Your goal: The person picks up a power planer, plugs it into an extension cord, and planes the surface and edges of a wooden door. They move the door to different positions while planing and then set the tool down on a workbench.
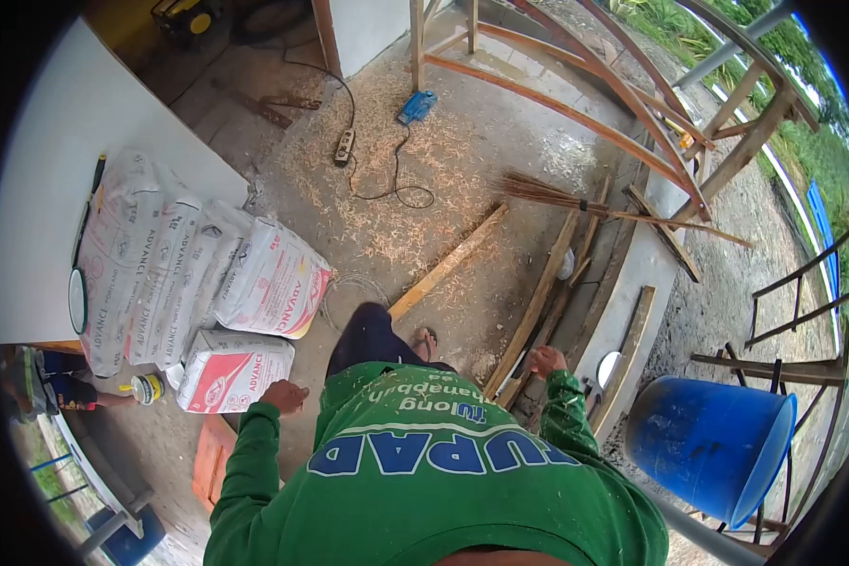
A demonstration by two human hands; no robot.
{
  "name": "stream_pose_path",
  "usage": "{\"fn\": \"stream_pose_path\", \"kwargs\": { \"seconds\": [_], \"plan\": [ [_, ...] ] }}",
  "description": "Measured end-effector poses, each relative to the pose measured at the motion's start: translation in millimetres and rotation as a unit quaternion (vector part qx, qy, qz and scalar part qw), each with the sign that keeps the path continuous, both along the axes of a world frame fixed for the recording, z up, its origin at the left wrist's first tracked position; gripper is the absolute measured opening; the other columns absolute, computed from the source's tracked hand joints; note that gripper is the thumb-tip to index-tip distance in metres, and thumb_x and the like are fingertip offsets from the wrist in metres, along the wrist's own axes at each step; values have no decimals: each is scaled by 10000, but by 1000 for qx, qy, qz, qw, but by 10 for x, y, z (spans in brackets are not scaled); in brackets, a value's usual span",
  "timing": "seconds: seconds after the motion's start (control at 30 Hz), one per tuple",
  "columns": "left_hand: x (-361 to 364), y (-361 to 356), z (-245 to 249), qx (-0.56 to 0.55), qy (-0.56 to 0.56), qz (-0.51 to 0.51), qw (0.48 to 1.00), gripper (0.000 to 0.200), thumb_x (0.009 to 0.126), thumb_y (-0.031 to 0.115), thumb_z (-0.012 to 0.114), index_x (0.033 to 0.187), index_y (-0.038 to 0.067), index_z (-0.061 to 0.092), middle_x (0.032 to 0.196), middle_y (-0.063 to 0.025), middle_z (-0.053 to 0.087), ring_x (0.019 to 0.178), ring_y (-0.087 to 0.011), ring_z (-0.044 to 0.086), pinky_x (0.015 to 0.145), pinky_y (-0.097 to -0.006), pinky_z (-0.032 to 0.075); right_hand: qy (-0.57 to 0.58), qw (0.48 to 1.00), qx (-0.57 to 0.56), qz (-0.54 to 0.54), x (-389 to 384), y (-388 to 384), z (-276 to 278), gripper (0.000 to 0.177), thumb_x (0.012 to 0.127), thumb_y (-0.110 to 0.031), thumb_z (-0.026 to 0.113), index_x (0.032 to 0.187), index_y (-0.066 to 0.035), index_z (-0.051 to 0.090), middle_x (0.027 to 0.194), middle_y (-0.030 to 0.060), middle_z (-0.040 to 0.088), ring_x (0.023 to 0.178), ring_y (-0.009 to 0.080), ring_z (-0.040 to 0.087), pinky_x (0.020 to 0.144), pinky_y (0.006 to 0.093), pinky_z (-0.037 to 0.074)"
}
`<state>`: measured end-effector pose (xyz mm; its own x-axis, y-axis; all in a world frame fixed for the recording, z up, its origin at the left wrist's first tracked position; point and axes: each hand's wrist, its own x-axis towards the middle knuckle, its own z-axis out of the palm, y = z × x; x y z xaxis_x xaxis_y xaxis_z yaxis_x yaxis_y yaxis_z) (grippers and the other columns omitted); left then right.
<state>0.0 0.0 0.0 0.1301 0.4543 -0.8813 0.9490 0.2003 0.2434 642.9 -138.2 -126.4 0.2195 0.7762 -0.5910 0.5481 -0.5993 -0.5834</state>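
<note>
My left hand (285, 397) hangs beside my body in a green sleeve, close to the stacked cement bags (238, 371), its fingers curled; whether it holds anything is too small to tell. On the other side, my right hand (545, 361) is curled near long wooden boards (538, 311) on the floor, its contents also unclear. Between my feet and the wood shavings lies a single plank (449, 264). A blue power tool (416, 108) rests on the shavings, its cord running near a power strip (345, 146).
A stick broom (575, 201) lies across the boards. Wooden frames (557, 132) stand at the upper right. To the right is a blue drum (707, 443). At the lower left, another person's arm (113, 401) is near a small can (145, 388).
</note>
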Motion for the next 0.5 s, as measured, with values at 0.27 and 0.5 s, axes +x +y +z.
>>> {"fn": "stream_pose_path", "kwargs": {
  "seconds": [0.27, 0.5],
  "plan": [
    [774, 406, -873, 51, -67, 230, 970, 328, 839, 359, 595, 736, 54, 658, 643, -75, 648, 598, -181, 641, 606, -325, 506, -88, 988, -65, 107, 505, 1999, -224, 456, 821, -346, 623, 1106, 8, 587, 940, 150, 662, 889, 245, 645, 781, 344, 498],
    [1041, 1870, -1604, 82, -144, 101, 981, 379, 830, 410, 595, 754, 44, 655, 672, -103, 657, 636, -208, 651, 635, -353, 509, 24, 973, 62, 221, -302, 4344, 1173, 517, 828, -345, 636, 1195, 4, 529, 1039, 125, 642, 952, 221, 615, 819, 339, 482]
  ]
}}
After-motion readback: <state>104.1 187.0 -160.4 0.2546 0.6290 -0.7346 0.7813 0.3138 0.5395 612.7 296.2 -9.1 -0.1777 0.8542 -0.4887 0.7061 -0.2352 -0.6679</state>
